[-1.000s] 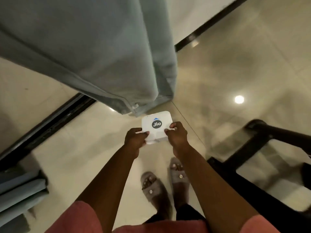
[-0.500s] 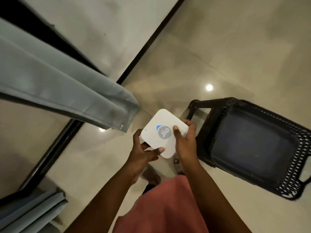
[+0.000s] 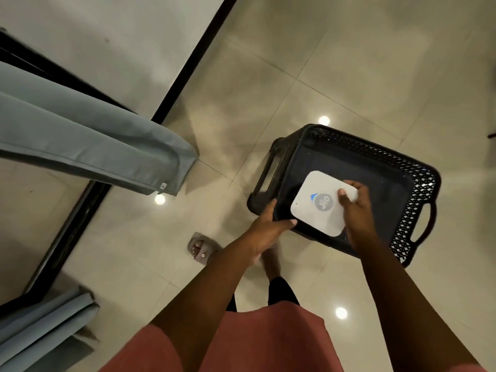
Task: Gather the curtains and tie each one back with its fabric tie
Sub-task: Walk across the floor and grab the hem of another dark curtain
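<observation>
Glossy cream tiles (image 3: pixel 349 63) cover the floor, crossed by a black strip (image 3: pixel 193 60) and dotted with reflected lights. At the picture's 3 o'clock, the right hand (image 3: pixel 354 208) grips a white box (image 3: pixel 320 204), thumb curled on its top face beside a grey round logo, fingers (image 3: pixel 354 185) wrapped over its far edge. The left hand (image 3: pixel 268 224) touches the box's near corner with its thumb; its other fingers lie fairly straight against the rim of a black basket (image 3: pixel 413 210), and whether they grip the rim I cannot tell. The box sits over the basket's dark inside; whether it rests on the bottom is unclear. The basket has latticed walls and a handle slot on its 4 o'clock side. Both bare forearms run down to a pink garment (image 3: pixel 241 342) at 6 o'clock. A foot in a grey sandal (image 3: pixel 200 248) stands at the left hand's 8 o'clock. One grey-blue curtain (image 3: pixel 88 146) hangs loose at 9 o'clock, well apart from both hands. Another curtain's folds (image 3: pixel 43 326) sit at 8 o'clock.
</observation>
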